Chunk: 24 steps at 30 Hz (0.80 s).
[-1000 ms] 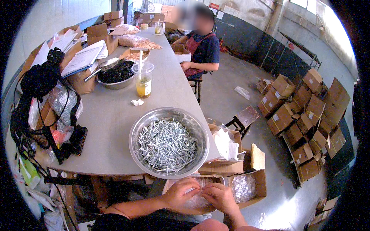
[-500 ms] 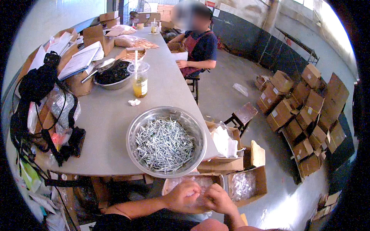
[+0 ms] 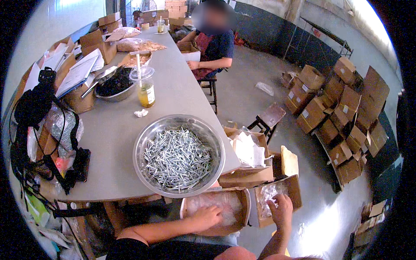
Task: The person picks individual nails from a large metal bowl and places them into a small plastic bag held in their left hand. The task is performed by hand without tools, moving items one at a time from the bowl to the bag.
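Observation:
My left hand [image 3: 208,218] reaches over a cardboard box [image 3: 246,207] of flat clear plastic bags [image 3: 227,202]. Its fingers are curled together at the bags, and what they hold is too small to make out. Off to the right, my right hand [image 3: 283,209] is above a second cardboard box [image 3: 296,190] that contains small clear packets [image 3: 277,189]. Its fingertips are pinched on a small clear plastic bag [image 3: 272,203]. Beyond my hands, a steel bowl [image 3: 138,162] full of silvery screws or nails [image 3: 180,158] sits at the table's near corner.
On the grey table [image 3: 108,143] stand a lidded drink cup [image 3: 146,93] and a bowl of black parts [image 3: 115,84]. Straps and bags crowd the left side. A person [image 3: 216,52] sits across at the right edge. A stool [image 3: 269,116] and stacked cartons [image 3: 338,112] are on the floor.
My hands, close together before, are now apart. The right moved right to the box of packets; the left lowered onto the bags. The whole view shifted slightly.

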Available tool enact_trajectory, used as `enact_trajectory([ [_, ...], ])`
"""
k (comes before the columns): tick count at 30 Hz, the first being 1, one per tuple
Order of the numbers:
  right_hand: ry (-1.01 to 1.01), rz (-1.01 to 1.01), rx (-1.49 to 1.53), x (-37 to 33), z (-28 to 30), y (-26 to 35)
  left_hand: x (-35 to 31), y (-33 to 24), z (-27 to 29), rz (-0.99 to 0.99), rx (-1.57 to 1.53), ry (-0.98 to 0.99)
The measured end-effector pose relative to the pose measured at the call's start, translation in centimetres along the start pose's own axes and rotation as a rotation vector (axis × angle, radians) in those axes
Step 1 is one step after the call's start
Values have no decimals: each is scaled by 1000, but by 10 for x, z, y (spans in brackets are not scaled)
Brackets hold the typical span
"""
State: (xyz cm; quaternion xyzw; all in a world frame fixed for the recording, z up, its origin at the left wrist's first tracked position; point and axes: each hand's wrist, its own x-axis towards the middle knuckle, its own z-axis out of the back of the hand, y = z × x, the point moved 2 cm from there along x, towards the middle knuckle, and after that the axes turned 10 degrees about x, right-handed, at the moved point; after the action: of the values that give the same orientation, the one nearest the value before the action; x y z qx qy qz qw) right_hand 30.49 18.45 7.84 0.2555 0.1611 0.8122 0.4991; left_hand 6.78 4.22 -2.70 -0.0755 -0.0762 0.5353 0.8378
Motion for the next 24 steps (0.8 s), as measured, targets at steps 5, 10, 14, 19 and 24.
enact_trajectory([
  [5,108,145,107,19,-18,39,1,12,-13,39,-139,-64],
  [10,222,408,261,52,-21,117,2,17,-23,93,-277,-259],
  [14,392,748,268,74,-30,186,-2,17,-25,113,-283,-351],
  [19,603,953,157,79,-57,229,-10,24,-7,95,-609,-52],
  [24,814,945,22,83,-61,239,-12,22,-42,207,-644,-226],
])
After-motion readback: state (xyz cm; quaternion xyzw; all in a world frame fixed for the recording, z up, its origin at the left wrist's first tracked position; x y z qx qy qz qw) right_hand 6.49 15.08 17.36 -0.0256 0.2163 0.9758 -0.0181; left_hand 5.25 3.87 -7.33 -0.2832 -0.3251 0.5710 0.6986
